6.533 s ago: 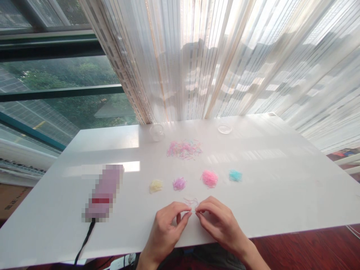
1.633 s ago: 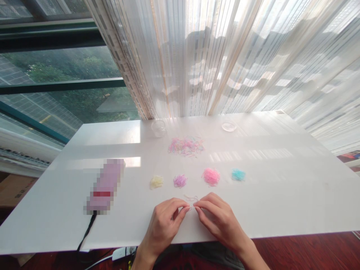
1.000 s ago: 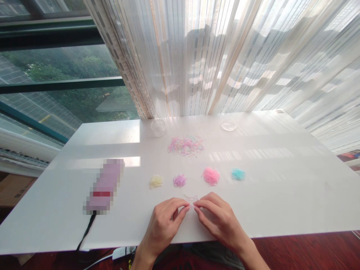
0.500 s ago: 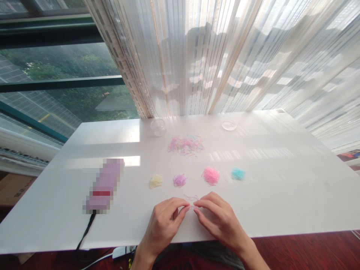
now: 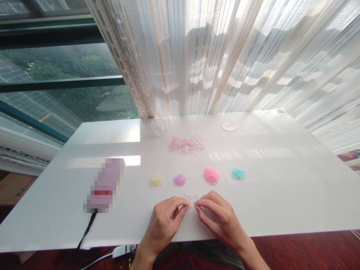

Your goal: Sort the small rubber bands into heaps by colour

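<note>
My left hand [image 5: 167, 217] and my right hand [image 5: 221, 213] face each other close to the table's front edge, thumb and forefinger pinched on both. The fingertips are a small gap apart. Whatever thin thing is in either pinch is too fine to make out. Just beyond the fingertips lie a few thin pale purple strands [image 5: 191, 196], like small elastic bands. Past them stand small piles in a row: pale yellow [image 5: 156, 181], purple [image 5: 180, 180], pink [image 5: 211, 176] and turquoise [image 5: 238, 173]. A looser mixed-colour heap [image 5: 185, 145] is spread farther back.
At the white table's [image 5: 281, 195] back edge sit a clear round tub [image 5: 158, 126] and a clear round lid [image 5: 229, 125]. A blurred-out purple object [image 5: 105, 183] with a black strap lies on the left. A sheer curtain [image 5: 197, 56] hangs behind the table.
A thin purple strand that showed between my fingertips half a second ago is hard to see now. My right fingertips have drawn closer together; both hands stay nearly in place.
</note>
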A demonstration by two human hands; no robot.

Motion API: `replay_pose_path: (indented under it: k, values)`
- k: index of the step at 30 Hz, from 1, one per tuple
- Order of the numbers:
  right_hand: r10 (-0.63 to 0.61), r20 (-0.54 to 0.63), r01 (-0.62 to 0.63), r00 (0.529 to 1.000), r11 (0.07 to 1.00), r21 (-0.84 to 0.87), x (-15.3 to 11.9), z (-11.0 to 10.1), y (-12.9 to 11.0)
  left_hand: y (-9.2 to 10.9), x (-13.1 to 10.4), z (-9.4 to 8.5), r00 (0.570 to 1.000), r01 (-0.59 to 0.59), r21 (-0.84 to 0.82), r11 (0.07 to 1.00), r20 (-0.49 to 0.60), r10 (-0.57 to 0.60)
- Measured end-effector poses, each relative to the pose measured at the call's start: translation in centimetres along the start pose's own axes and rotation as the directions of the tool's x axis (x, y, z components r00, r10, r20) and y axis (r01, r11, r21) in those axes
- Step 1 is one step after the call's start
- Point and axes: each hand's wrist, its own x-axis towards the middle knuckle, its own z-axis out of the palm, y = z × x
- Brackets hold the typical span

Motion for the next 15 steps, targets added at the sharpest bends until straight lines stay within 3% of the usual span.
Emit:
replay_pose_path:
  k: [5, 9, 15]
  values:
    - [0.076, -0.162, -0.087, 0.984, 0.994, -0.063, 0.5, -1.3, 0.3, 0.2, 0.1, -0.2, 1.000, -0.003, 0.017, 1.000, -0.014, 0.004]
    - [0.136, -0.340, -0.226, 0.930, 0.944, -0.239, 1.4, -3.2, 1.5, 0.4, 0.3, -0.3, 1.000, -0.009, 0.010, 1.000, -0.027, 0.009]
    - [0.180, -0.332, -0.294, 0.926, 0.895, -0.336, 2.6, -3.8, 3.1, 0.4, 0.4, -0.4, 0.999, -0.021, -0.006, 1.000, -0.025, 0.021]
